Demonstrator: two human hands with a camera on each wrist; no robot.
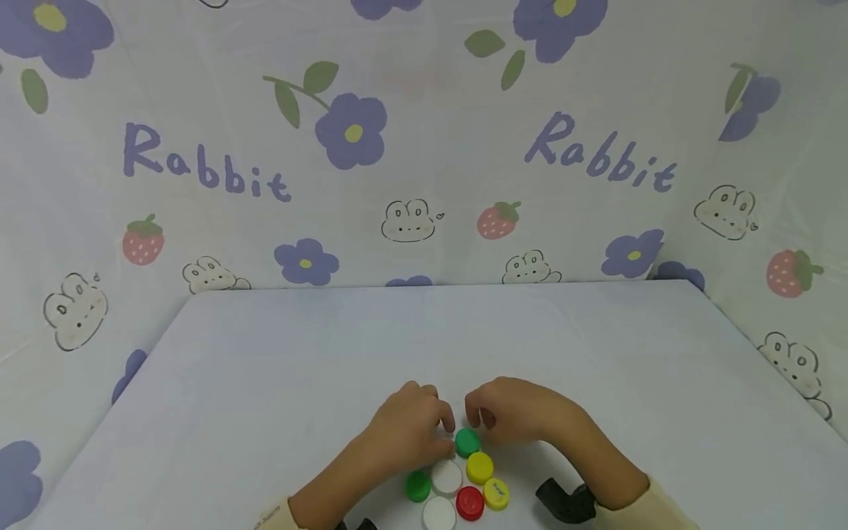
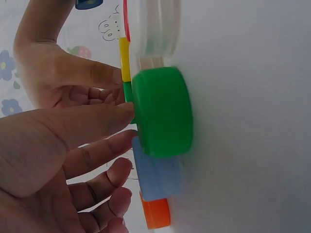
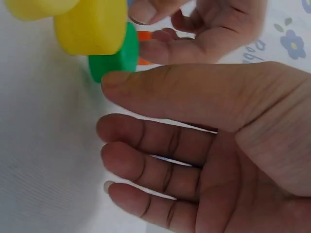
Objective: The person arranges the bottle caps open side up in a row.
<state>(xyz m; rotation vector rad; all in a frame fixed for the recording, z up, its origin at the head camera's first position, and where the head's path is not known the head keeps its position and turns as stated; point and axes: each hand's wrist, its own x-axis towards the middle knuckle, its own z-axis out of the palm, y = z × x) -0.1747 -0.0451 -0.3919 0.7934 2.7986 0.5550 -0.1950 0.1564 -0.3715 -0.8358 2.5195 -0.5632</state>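
In the head view, round bottle caps lie grouped at the table's near middle. My left hand (image 1: pixel 411 423) hovers at their left, its fingers bent loosely and its thumb by the white cap (image 1: pixel 447 478). Its fingertips are close to a light blue cap (image 2: pixel 158 170), hidden beneath the hand from above; contact is unclear. Nothing is gripped there. To the right, my right hand (image 1: pixel 513 408) stays beside a green cap (image 1: pixel 467 442). Its thumb tip appears against that cap in the right wrist view, while the other fingers are loosely bent and hold nothing.
Around them lie yellow caps (image 1: pixel 480 467), a red cap (image 1: pixel 470 503), another white cap (image 1: pixel 439 514) and another green cap (image 1: pixel 418 486). An orange cap (image 2: pixel 156 212) shows in the left wrist view. A patterned cloth (image 1: pixel 411 169) hangs behind the white table (image 1: pixel 424 331).
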